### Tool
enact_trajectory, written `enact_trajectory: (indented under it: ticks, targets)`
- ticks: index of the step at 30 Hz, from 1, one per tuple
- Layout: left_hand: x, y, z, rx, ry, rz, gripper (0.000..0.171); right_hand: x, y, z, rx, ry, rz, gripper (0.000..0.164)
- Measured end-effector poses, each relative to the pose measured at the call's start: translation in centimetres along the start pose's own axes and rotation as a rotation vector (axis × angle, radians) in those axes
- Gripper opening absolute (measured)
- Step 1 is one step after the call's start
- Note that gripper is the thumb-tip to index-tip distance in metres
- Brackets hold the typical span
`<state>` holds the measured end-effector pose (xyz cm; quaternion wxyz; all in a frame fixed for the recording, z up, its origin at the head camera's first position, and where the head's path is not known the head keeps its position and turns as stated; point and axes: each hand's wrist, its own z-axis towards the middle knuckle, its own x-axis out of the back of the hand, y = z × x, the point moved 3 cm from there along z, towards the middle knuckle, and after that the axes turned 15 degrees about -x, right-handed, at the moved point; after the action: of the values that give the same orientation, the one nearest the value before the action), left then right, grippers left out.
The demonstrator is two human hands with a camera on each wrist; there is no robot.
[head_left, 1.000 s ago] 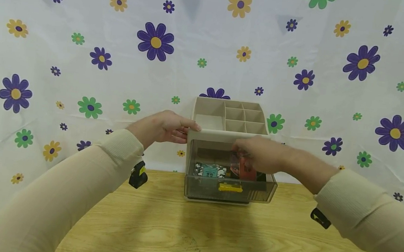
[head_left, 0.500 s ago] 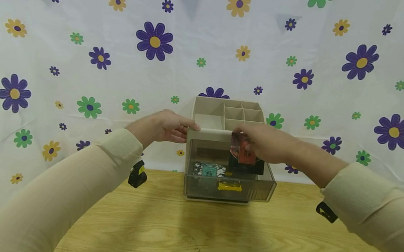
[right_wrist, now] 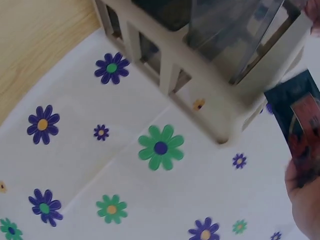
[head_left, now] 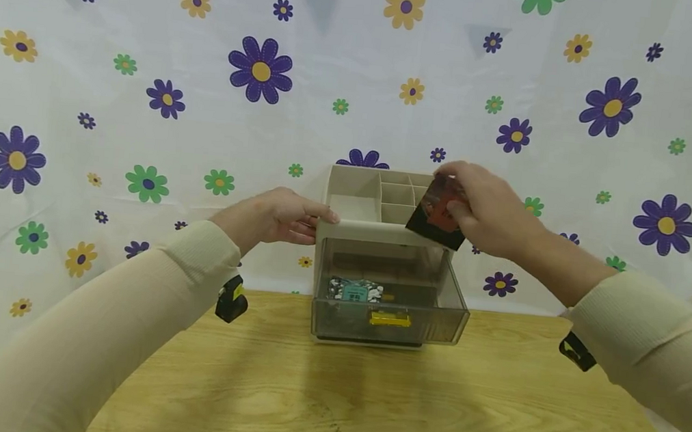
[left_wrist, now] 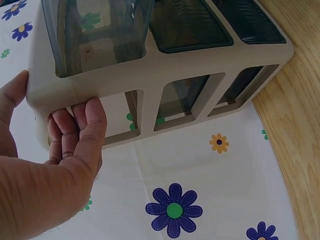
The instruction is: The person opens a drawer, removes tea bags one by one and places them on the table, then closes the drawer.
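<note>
A beige desktop organizer stands on the table, its smoky clear top drawer pulled out. My left hand grips its upper left edge, thumb on top; in the left wrist view the fingers curl into a side opening of the beige frame. At the upper right of the organizer, my right hand pinches a dark flat packet with a red label, held tilted above the drawer. The packet also shows beside the frame in the right wrist view. Inside the drawer lies a black-and-white packet with a teal label.
On top of the organizer are a large compartment at left and several small ones at right, partly hidden by the packet. The drawer has a yellow handle. Behind hangs a flowered cloth; the table is wood-grained.
My right hand has lifted the red-labelled packet out of the drawer, moving it up and to the right and tilting it. The left hand keeps its hold on the organizer.
</note>
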<state>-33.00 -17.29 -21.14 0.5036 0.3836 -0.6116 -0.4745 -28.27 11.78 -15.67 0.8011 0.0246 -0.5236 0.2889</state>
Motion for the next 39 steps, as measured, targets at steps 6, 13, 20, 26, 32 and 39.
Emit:
enact_trajectory:
  ticks: [6, 13, 20, 26, 32, 39]
  targets:
    - [-0.1, 0.0, 0.1, 0.000, -0.007, 0.007, 0.059, 1.3, 2.8, 0.2, -0.104, 0.126, 0.011, 0.043]
    - [0.1, 0.0, 0.2, 0.005, -0.002, 0.016, 0.060, 1.5, 5.4, -0.1, -0.183, 0.117, -0.058, 0.042]
    - [0.0, 0.2, 0.1, 0.014, -0.004, 0.023, 0.060, 0.3, 7.4, -0.6, -0.237, 0.037, -0.099, 0.041]
    - [0.5, 0.3, -0.4, 0.006, -0.016, 0.047, 0.063, -1.3, 8.3, -1.1, -0.245, -0.059, -0.148, 0.043]
    - [2.4, -0.2, -1.1, 0.004, -0.025, 0.060, 0.066, -2.7, 9.2, -1.4, -0.258, -0.168, -0.173, 0.043]
    - [3.5, -0.3, -1.8, 0.007, -0.006, 0.054, 0.064, -5.6, 10.5, -1.9, -0.242, -0.315, -0.145, 0.042]
